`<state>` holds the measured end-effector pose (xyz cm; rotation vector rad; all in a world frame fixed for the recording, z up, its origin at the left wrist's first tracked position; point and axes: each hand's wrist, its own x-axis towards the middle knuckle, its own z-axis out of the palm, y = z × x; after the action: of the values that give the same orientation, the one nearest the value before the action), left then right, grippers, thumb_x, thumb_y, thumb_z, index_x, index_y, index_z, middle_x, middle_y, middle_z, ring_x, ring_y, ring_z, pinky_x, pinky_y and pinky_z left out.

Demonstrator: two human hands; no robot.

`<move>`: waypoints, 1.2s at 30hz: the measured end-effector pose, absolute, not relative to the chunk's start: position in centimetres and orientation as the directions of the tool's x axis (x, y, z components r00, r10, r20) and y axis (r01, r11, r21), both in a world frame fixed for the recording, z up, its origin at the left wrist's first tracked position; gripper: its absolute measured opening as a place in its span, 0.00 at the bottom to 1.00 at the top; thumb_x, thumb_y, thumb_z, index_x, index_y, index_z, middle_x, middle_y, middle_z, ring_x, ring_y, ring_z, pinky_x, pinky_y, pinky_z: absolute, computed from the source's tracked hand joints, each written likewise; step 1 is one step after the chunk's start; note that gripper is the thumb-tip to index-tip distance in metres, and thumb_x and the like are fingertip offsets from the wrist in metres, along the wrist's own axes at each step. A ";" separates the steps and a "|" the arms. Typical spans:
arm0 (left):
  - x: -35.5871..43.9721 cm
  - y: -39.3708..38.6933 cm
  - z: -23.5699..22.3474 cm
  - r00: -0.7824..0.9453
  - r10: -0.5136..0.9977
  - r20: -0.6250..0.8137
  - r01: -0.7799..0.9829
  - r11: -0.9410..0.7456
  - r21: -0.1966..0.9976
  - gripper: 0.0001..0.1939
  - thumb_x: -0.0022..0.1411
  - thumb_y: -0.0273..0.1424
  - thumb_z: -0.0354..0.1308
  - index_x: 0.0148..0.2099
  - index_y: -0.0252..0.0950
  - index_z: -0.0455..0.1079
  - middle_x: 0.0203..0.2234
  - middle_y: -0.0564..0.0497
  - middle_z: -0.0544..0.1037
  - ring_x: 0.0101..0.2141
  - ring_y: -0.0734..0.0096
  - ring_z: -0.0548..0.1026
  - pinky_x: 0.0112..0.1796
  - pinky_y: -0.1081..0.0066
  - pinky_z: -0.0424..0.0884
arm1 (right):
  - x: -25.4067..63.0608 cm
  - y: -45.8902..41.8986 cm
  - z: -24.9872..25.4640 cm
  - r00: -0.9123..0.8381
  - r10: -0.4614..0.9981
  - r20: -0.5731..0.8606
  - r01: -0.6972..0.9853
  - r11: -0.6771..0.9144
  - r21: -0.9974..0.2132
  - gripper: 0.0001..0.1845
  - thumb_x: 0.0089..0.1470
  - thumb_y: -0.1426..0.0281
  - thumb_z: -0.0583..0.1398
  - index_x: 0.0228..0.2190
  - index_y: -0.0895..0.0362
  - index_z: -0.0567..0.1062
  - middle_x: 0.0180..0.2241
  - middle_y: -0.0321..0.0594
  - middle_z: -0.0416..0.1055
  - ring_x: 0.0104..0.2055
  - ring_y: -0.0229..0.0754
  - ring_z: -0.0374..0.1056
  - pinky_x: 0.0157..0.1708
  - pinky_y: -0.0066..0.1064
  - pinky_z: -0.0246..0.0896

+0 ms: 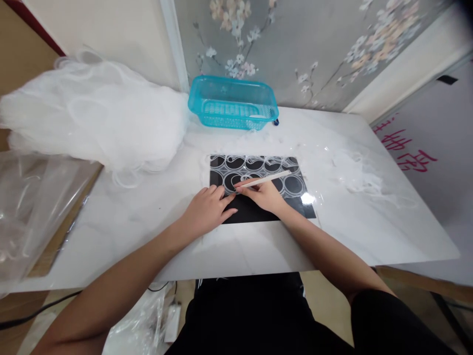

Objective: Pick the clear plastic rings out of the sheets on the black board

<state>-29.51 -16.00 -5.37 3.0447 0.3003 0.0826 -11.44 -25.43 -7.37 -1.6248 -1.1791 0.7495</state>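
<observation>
Head view: a black mat lies on the white table, covered with clear plastic rings. The right hand pinches a thin white stick, its tip hidden at the fingertips. The left hand presses flat on the mat's left edge, fingers together. A turquoise basket sits behind; its contents are hard to make out.

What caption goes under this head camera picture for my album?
Right hand holds a white stick over a black mat of clear rings; left hand rests flat.
</observation>
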 end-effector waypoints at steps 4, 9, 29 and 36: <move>-29.5 -16.1 -5.5 0.973 0.231 0.020 0.225 -0.961 0.161 0.23 0.66 0.43 0.47 0.56 0.36 0.68 0.34 0.46 0.68 0.37 0.64 0.65 0.39 0.66 0.63 | -11.3 -25.4 -7.2 0.328 0.941 0.081 0.423 -0.070 -0.903 0.07 0.51 0.67 0.63 0.33 0.55 0.80 0.34 0.39 0.78 0.37 0.44 0.73 0.38 0.34 0.67; -29.1 -15.8 -5.1 0.961 0.274 -0.027 0.273 -0.933 0.233 0.21 0.63 0.42 0.51 0.54 0.39 0.70 0.32 0.46 0.68 0.36 0.63 0.66 0.38 0.66 0.64 | -12.5 -26.9 -7.2 0.176 0.953 0.245 0.726 0.043 -0.686 0.11 0.58 0.69 0.57 0.38 0.53 0.79 0.40 0.37 0.77 0.42 0.43 0.73 0.41 0.32 0.67; -27.2 -16.4 -5.7 0.938 0.128 0.322 0.106 -0.991 0.087 0.16 0.66 0.37 0.48 0.45 0.35 0.73 0.33 0.46 0.67 0.37 0.64 0.65 0.37 0.66 0.60 | -9.7 -29.1 -7.1 0.477 0.862 0.173 0.500 -0.105 -0.859 0.10 0.52 0.64 0.61 0.33 0.54 0.80 0.35 0.39 0.78 0.38 0.46 0.74 0.39 0.36 0.70; -26.6 -16.6 -5.5 0.946 0.052 0.321 0.065 -0.997 -0.031 0.14 0.64 0.37 0.52 0.47 0.36 0.71 0.33 0.46 0.67 0.35 0.63 0.64 0.35 0.66 0.59 | -9.1 -28.6 -7.5 0.468 0.882 0.052 0.320 -0.115 -0.940 0.09 0.50 0.64 0.63 0.32 0.55 0.79 0.36 0.40 0.78 0.40 0.45 0.73 0.42 0.36 0.68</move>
<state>-26.58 -16.58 -5.49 3.1392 0.0941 0.5155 -9.07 -28.59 -7.49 -1.6719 -1.0474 0.6723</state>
